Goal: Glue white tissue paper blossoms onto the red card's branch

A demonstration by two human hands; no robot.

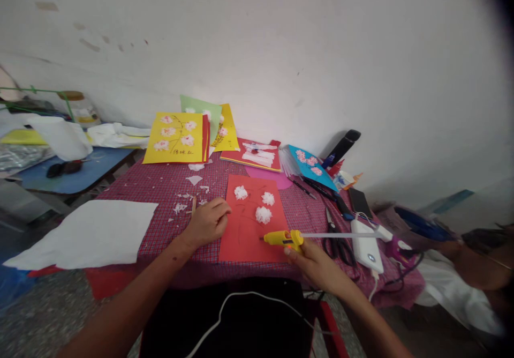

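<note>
My right hand is wrapped round a yellow glue gun with a long clear glue stick out of its back. The nozzle is over the lower part of a red sheet. Three white crumpled paper flowers are on that sheet: one at upper left, one at upper right and one near the middle, among thin drawn branches. Beside the sheet's left edge my left hand rests with its fingers curled; whether they hold something is hidden.
Yellow flower cards lean on the wall at the back. Scissors, a white power bank and a blue card lie right. White cloth or paper covers the left corner. A person's sleeve is at far right.
</note>
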